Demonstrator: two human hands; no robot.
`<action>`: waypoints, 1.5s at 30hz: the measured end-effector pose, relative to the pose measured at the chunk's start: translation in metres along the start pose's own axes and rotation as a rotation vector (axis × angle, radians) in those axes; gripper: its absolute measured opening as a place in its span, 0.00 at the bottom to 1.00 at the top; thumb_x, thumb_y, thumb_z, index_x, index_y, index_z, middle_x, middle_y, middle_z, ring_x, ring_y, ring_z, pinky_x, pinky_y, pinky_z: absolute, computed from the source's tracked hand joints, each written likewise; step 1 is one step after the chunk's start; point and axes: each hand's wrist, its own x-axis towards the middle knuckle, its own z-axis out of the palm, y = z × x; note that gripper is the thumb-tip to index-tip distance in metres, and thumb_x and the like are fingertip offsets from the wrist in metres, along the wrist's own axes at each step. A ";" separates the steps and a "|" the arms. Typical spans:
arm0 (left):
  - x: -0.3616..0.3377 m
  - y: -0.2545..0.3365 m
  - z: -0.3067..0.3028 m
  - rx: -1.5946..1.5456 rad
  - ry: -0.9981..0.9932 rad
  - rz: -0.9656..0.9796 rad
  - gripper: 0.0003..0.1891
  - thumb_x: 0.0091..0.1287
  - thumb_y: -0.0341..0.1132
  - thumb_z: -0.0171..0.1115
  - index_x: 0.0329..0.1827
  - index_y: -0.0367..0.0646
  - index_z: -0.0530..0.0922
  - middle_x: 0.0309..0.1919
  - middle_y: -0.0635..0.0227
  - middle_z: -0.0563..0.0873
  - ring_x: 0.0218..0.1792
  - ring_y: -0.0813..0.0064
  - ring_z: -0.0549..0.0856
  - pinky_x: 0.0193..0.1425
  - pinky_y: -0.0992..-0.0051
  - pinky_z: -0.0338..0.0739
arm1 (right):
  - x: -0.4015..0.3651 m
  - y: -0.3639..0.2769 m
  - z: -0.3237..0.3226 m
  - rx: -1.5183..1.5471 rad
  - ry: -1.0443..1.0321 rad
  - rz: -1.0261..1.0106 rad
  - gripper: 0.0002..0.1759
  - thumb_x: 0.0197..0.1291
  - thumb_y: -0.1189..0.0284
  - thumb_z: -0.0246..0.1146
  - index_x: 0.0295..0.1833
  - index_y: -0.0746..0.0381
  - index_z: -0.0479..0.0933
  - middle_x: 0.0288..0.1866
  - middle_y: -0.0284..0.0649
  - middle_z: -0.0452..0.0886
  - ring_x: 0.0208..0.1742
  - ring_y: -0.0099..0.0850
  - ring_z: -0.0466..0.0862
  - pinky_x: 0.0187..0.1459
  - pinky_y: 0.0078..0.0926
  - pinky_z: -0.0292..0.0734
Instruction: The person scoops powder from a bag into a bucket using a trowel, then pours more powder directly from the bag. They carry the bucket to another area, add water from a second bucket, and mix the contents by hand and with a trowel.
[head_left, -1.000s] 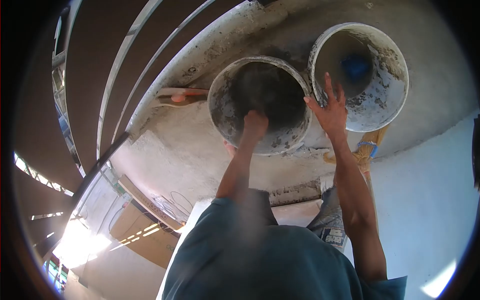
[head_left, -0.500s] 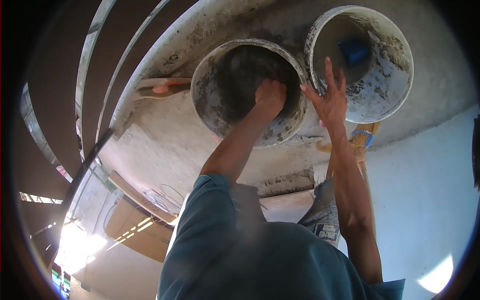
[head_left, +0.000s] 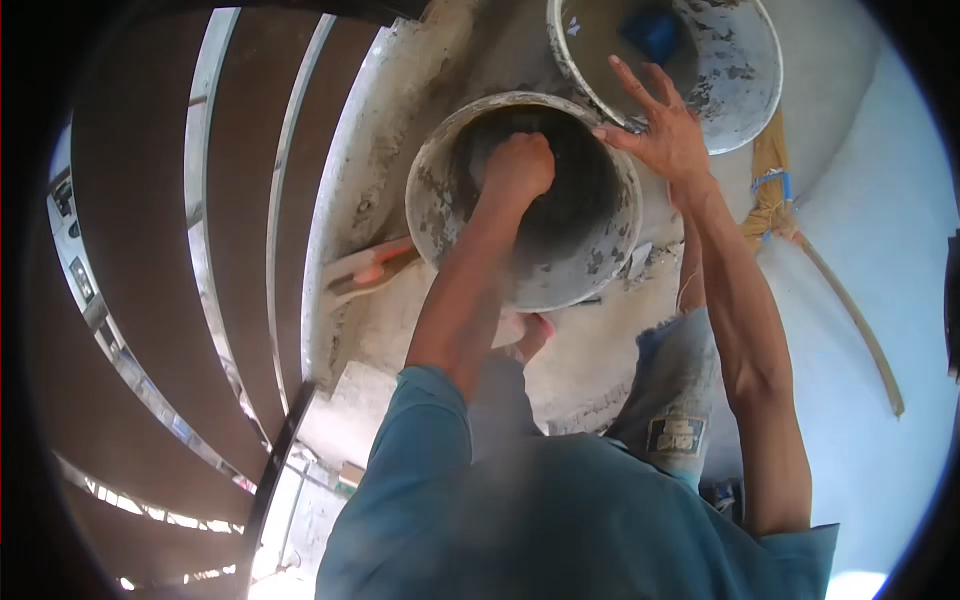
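Note:
My left hand [head_left: 519,166] is closed in a fist inside the nearer bucket [head_left: 425,190], above dark grey contents; what it may hold is hidden. My right hand [head_left: 668,132] has its fingers spread between the two buckets, its thumb by the nearer bucket's rim. The farther bucket [head_left: 735,85] is stained with grey patches inside and holds murky liquid with a blue object [head_left: 652,36] in it.
A float with an orange handle [head_left: 375,265] lies left of the nearer bucket. A straw broom [head_left: 773,200] with a long handle lies at the right, by a pale wall. Curved slats [head_left: 205,200] stand at the left. My foot [head_left: 535,333] is below the nearer bucket.
The view has shifted and turned. My left hand has moved toward the left inside the nearer bucket and is still closed. My right hand stays spread near the rims.

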 end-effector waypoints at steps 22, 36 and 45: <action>-0.062 -0.032 0.006 -0.276 -0.102 -0.189 0.16 0.57 0.28 0.56 0.48 0.32 0.79 0.29 0.47 0.86 0.32 0.58 0.88 0.41 0.62 0.82 | 0.001 0.008 0.006 -0.042 -0.039 0.029 0.53 0.40 0.22 0.56 0.75 0.20 0.50 0.77 0.42 0.58 0.73 0.45 0.66 0.62 0.65 0.65; -0.010 0.036 0.094 0.497 -0.290 0.345 0.14 0.66 0.32 0.53 0.48 0.37 0.83 0.51 0.51 0.83 0.53 0.54 0.83 0.56 0.66 0.80 | -0.003 0.004 -0.014 0.002 -0.145 0.054 0.54 0.42 0.28 0.62 0.77 0.30 0.54 0.75 0.58 0.58 0.72 0.56 0.65 0.65 0.65 0.61; -0.028 -0.039 0.027 0.697 -0.574 0.313 0.13 0.64 0.31 0.55 0.49 0.34 0.81 0.48 0.47 0.84 0.50 0.51 0.84 0.55 0.61 0.80 | -0.007 0.012 -0.017 0.052 -0.068 0.061 0.53 0.42 0.28 0.61 0.76 0.30 0.55 0.75 0.55 0.59 0.72 0.52 0.65 0.65 0.65 0.60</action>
